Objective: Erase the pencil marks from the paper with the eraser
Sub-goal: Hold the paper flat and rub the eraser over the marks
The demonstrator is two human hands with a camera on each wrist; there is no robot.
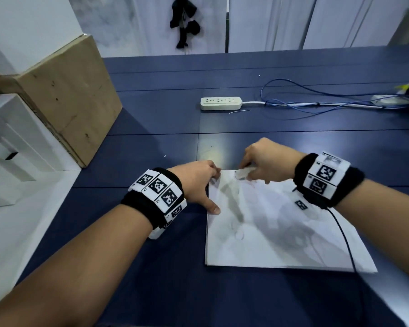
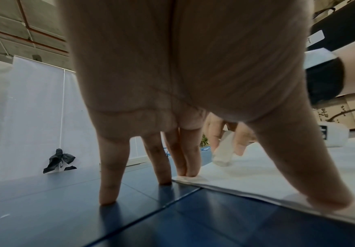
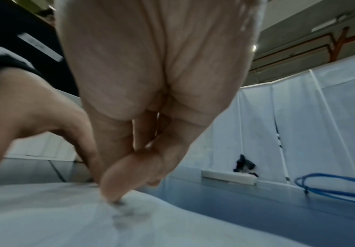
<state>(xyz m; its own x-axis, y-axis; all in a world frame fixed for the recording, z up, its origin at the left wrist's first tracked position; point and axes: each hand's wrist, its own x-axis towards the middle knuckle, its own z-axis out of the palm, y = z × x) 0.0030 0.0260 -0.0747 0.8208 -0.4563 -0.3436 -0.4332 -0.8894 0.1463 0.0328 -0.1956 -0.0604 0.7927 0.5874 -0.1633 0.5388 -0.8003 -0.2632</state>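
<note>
Head view: a white paper (image 1: 281,223) lies on the blue table (image 1: 151,119), near and right of centre. The left hand (image 1: 198,182) sits at the paper's far-left corner, fingers spread, thumb on the left edge, likely pinning the sheet so rubbing will not drag it. The right hand (image 1: 267,161) pinches a pale eraser (image 1: 242,173) at the far edge, just right of the left hand. Faint grey pencil marks (image 1: 233,204) run down the sheet, so much seems left to rub. A power strip (image 1: 221,103) and blue cable (image 1: 305,100) lie well beyond, and a brown board (image 1: 69,95) leans at far left.

Left wrist view: the left hand's fingers (image 2: 110,175) stand straight and spread; two tips press the table, two press the paper's (image 2: 246,175) corner, and the thumb holds the edge. Beyond, the eraser (image 2: 222,152) stands tilted, its tip on the sheet between the right fingers.

Right wrist view: the right thumb (image 3: 125,173) and fingers bunch together over the sheet (image 3: 56,213); the eraser is hidden here. Grey smudges (image 3: 125,215) lie just below the thumb tip, likely the spot being worked.
</note>
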